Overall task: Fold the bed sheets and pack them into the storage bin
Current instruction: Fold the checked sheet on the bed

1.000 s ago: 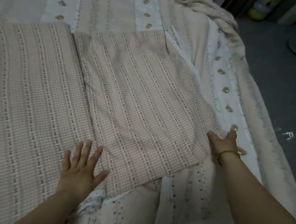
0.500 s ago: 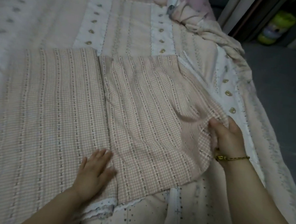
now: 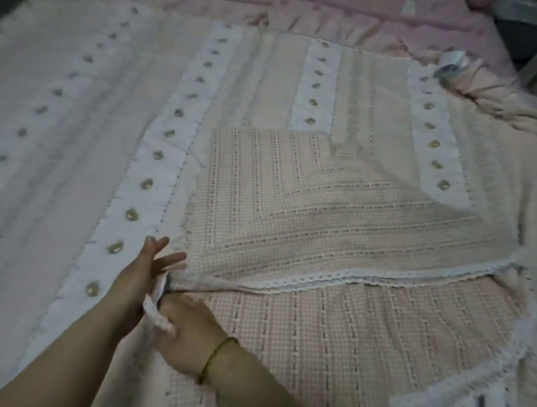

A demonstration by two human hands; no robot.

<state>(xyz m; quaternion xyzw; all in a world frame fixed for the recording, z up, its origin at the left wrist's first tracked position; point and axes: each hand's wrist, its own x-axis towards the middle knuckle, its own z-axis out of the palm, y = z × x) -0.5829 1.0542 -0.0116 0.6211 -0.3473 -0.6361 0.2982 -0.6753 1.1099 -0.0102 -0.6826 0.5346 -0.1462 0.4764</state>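
A bed [image 3: 56, 110] fills nearly the whole view, covered by a pale spread with white bands dotted by small gold motifs. Beyond the spread, at the far edge of the bed, lies pink bedding [image 3: 360, 18], and past the bed's far right corner the room is dark, with a pale upright post just showing.

The checked sheet [image 3: 362, 337] lies on the spread toward the bed's right side. It is peach-and-cream gingham with dashed stripes and a white lace edge [image 3: 319, 278]. One flap is folded over across the rest, its lace edge running in a shallow curve toward the sheet's near left corner.

At that corner both hands meet. The left hand [image 3: 142, 276] pinches the bunched white corner between thumb and palm, its fingers spread and straight. The right hand [image 3: 189, 333], with a thin bracelet [image 3: 213, 358] at the wrist, is closed on the same bunched corner just beside the left.
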